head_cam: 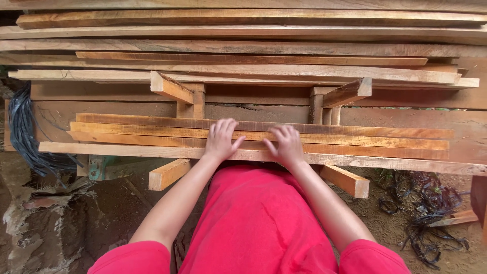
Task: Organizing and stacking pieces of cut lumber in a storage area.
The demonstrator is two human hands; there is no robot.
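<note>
Both hands (pixel 253 143) flat on planks (pixel 355 142)

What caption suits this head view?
Left hand and right hand rest flat on stacked wooden planks laid across crossbeams.

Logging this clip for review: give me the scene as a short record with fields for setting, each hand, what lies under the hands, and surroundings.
setting: outdoor timber stack on dirt ground
left hand: flat, palm down, on the wooden slats
right hand: flat, palm down, on the same slats
slats: long, thin, layered across two wooden bearers
behind: taller stack of planks
surroundings: dark straps at left, more on the ground at right
clothing: red
</note>
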